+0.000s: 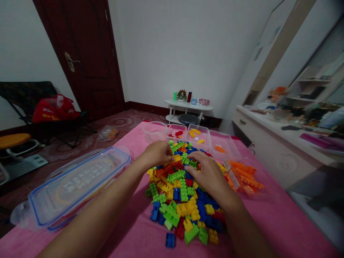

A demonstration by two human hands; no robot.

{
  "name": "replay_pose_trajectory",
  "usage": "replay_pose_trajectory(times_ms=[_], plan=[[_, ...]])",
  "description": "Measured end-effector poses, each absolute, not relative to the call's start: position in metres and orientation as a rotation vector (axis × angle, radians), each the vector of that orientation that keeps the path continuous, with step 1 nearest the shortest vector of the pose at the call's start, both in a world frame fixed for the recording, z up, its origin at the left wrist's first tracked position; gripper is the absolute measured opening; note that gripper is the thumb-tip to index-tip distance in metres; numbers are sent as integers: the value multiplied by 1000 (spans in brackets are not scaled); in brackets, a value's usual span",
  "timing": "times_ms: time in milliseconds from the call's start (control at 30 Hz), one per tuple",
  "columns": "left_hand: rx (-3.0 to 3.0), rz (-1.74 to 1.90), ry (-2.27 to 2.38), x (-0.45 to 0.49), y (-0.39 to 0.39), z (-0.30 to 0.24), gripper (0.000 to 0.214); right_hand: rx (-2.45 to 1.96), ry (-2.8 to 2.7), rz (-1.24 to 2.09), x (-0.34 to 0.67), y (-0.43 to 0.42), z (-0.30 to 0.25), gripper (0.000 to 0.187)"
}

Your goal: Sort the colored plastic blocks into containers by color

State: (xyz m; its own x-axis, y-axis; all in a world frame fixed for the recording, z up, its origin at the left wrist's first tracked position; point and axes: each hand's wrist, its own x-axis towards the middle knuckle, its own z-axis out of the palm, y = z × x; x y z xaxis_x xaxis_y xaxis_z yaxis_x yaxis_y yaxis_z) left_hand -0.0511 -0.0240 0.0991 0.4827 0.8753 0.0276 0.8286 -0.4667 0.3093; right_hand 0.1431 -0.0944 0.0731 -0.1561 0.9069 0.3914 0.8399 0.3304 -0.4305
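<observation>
A large heap of toy building bricks in green, yellow, blue, red and orange lies on the pink tablecloth. At the heap's far left side, my left hand is closed, its fingertips pinching a yellow building brick. My right hand hovers over the heap's right side with thumb and fingers apart, close to blue and green bricks; its palm side is hidden. Behind the heap stand a clear round bowl and clear containers holding red bricks, yellow bricks and orange bricks.
Clear lids with blue edging are stacked on the table's left. To the right lies a clear bag of orange pieces. A white dresser stands beyond the table's right edge, and a low white shelf stands by the wall.
</observation>
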Motion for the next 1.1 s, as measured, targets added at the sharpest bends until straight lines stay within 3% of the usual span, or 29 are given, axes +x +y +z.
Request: replay_pose_trajectory(times_ms=[133, 333, 567, 767, 933, 1100], plan=[[2372, 445, 1037, -29, -22, 110, 18, -1430, -1985, 119, 137, -98, 78, 44], [2259, 796, 1009, -13, -20, 89, 15, -1698, -1966, 114, 177, -89, 83, 27], [2335, 722, 1108, -23, -9, 65, 16, -2155, -1421, -212, 270, -92, 97, 34], [2412, 668, 1095, -9, -20, 64, 16, -2462, -1216, -159, 308, -106, 101, 38], [2592, 719, 988, 3, -35, 58, 32, -2201, -1414, -215, 283, -94, 92, 39], [2646, 570, 898, 10, -41, 47, 40, -1895, -1833, 48, 221, -78, 64, 33]])
